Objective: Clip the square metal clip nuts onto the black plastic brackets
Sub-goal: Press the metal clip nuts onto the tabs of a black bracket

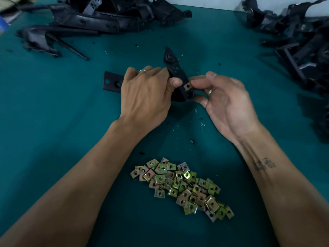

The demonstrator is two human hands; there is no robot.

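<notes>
Teal table (53, 122), bracket piles at far corners; heap of clip nuts (181, 186) near between forearms; black bracket (175, 72) gripped in curled left hand (146, 93); right hand (226, 100) fingers pinch clip nut (187, 86) at bracket edge, just beside left thumb

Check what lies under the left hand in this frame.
The left hand grips the black bracket; its flat end sticks out left, over the green table. The middle part under the palm is covered.
</notes>
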